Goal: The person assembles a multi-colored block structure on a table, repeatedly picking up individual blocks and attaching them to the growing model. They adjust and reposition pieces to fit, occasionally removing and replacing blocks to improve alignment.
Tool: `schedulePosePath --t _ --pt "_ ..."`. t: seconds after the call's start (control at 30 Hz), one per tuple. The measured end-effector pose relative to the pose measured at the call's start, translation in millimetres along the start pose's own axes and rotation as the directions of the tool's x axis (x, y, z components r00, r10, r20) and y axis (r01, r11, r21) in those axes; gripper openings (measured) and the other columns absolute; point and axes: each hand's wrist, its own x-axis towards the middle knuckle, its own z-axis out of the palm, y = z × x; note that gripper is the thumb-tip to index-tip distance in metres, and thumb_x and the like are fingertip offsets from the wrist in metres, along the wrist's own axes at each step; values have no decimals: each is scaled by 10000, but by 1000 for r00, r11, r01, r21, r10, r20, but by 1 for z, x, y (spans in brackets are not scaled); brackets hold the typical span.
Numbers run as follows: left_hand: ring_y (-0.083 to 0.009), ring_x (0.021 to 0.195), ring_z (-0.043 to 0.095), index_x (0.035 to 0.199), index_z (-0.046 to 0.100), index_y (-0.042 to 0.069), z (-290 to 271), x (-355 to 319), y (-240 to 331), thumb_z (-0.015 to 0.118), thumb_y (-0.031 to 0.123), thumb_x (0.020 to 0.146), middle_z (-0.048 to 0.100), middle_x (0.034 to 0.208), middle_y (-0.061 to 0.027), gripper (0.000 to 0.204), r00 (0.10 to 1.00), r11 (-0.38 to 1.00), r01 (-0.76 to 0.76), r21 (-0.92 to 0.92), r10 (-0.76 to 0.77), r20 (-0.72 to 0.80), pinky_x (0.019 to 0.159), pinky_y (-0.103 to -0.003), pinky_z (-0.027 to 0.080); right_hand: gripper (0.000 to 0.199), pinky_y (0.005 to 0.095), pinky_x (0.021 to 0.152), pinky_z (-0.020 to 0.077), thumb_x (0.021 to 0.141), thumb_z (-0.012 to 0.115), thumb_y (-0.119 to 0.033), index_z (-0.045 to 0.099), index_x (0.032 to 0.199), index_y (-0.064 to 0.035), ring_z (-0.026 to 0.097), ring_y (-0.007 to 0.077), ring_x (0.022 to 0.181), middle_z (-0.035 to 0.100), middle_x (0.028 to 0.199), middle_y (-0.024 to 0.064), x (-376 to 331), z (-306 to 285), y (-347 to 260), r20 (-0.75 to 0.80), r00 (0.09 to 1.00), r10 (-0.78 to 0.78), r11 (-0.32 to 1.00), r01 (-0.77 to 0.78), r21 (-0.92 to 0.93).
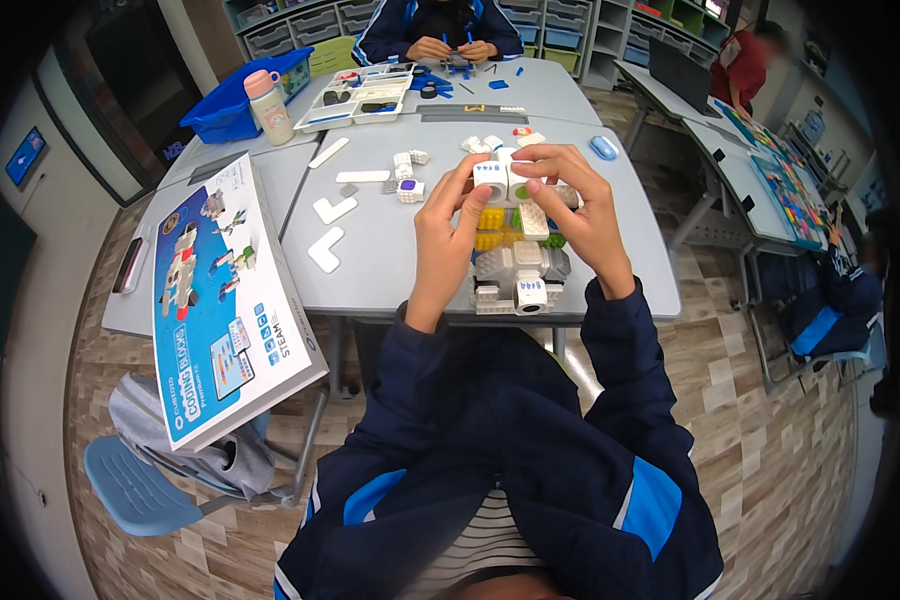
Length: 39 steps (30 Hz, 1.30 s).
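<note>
Two white cube-shaped building blocks sit side by side between my hands, one with blue markings and one with a green spot. My left hand pinches them from the left, thumb on the near face. From the right, my right hand grips the other block with thumb and fingers. Below them, near the table's front edge, lies a cluster of yellow, clear, grey and white studded bricks. Another white cube block with blue markings is at its near end. Whether the held blocks are joined to the cluster, I cannot tell.
Left of my hands lie white L-shaped pieces, flat strips and a purple-marked block. A large kit box overhangs the left edge. Behind are a bottle, blue bin, parts tray and a person's hands.
</note>
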Motion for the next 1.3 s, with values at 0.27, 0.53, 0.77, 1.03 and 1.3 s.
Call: schedulePosePath --t 0.27,0.53,0.77,1.03,1.3 --pt "-152 960 653 1320 637 47 0 -1 -1 609 189 1035 680 1158 -91 320 1000 1000 0 -20 0 -1 828 -292 526 198 314 880 482 937 649 -93 758 1074 -2 646 211 1014 709 1049 114 0 -1 5 36 999 28 1000 -29 13" --pt "-173 1186 590 1402 584 32 -18 -4 -29 572 261 1060 646 1313 -107 412 996 989 94 -116 -93 19 948 -311 502 291 388 1061 432 961 627 -160 722 1208 -40 613 278 1172 703 1224 135 -5 -11 -10 63 997 43 996 -39 -75" --pt "-372 1203 557 1339 601 -1 -84 9 -123 724 205 908 636 1261 -210 494 990 673 135 727 -113 -79 1047 -414 446 423 360 1111 379 1075 476 -298 647 1350 -26 540 238 1317 651 1355 128 -45 -18 -7 -266 936 230 972 -235 16" --pt "-340 1074 627 1197 670 19 -84 25 -150 802 41 778 639 1153 -150 440 990 706 57 706 -132 51 937 -406 516 432 329 986 448 1083 449 -315 679 1294 -16 603 198 1231 695 1280 132 -61 -22 -8 -343 863 371 926 -373 62" --pt "-328 1090 646 1139 667 48 -43 -11 -9 797 -85 715 637 1199 -129 463 885 788 -305 534 442 -147 905 -383 541 271 291 913 459 1021 552 -153 709 1160 19 626 177 1104 708 1163 118 -57 -26 -40 -372 880 297 954 -262 143"
